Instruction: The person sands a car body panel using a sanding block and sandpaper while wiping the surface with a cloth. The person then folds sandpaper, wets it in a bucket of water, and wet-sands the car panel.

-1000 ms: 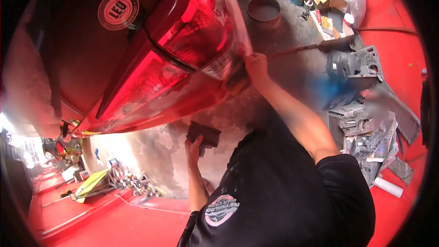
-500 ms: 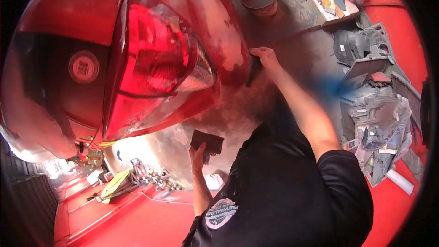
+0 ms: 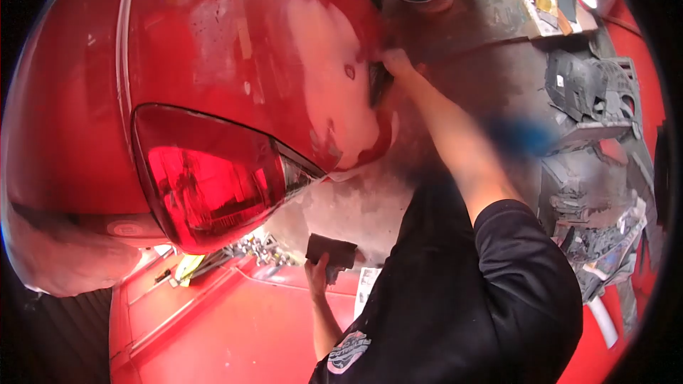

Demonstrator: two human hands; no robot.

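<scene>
The left hand [image 3: 318, 274] has its grip closed on a dark block [image 3: 333, 250], the thumb laid over the near face; hand and block hang over the grey floor [image 3: 356, 206], apart from the red car [image 3: 206, 50]. The right hand [image 3: 397, 62] reaches to the edge of the car's body, its fingers bent in around a dark piece [image 3: 380, 84] that lies along that edge, just beside the pale patch [image 3: 327, 64] in the paint. Blur hides the fingertips there, so how tightly they close cannot be told, nor whether the piece presses on the panel. Compared with the frame half a second ago, where a gap showed between the dark piece and the body edge, the piece now sits up against that edge in the view. The view has also swung: the tail light [image 3: 210, 185] appears lower, and more of the red body and pale patch shows. The left hand keeps its hold on the block. The round bucket [image 3: 432, 6] stands on the floor beyond the right hand.
</scene>
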